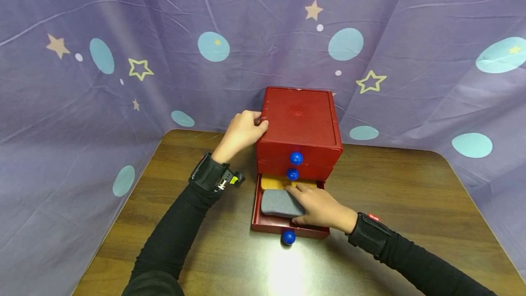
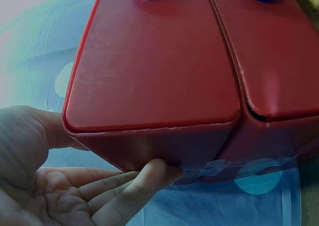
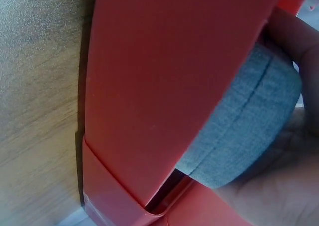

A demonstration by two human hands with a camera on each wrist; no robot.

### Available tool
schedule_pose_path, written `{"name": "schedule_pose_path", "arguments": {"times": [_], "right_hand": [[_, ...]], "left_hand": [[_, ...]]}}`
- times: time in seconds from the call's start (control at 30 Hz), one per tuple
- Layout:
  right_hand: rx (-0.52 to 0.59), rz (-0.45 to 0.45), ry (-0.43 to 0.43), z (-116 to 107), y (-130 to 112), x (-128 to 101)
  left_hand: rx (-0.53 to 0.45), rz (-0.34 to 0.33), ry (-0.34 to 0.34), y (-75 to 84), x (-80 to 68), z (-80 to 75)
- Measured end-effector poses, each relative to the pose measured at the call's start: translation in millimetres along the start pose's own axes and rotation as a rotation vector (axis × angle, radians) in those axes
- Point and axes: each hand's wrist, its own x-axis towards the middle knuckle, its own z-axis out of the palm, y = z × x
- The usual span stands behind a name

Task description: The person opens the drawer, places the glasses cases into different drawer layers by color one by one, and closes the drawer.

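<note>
A red drawer unit [image 1: 297, 118] with blue round knobs stands on the table, its bottom drawer [image 1: 267, 228] pulled out. Inside that drawer lies a grey fabric-covered case [image 1: 279, 203] with rounded ends, its seam visible in the right wrist view. My right hand [image 1: 322, 207] grips the right end of the case, thumb toward the drawer front and fingers toward the back. Behind the case is something yellow [image 1: 273, 182], partly hidden. My left hand [image 1: 242, 130] rests against the unit's left side, thumb at the top edge and fingers touching the side wall [image 2: 149, 148].
The upper two drawers are closed, with blue knobs [image 1: 296, 158] at the front. The brown wooden table [image 1: 394, 204] extends on both sides. A purple curtain [image 1: 267, 22] with stars and ovals hangs right behind the unit.
</note>
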Motion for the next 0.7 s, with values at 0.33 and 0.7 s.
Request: {"name": "schedule_pose_path", "arguments": {"times": [0.33, 0.7], "right_hand": [[-0.003, -0.001, 0.001, 2.0, 2.3, 1.2], [-0.011, 0.003, -0.068, -5.4, 0.4, 7.3]], "left_hand": [[-0.004, 0.012, 0.006, -1.1, 0.7, 0.8], [0.002, 0.009, 0.014, -0.3, -0.7, -0.1]]}}
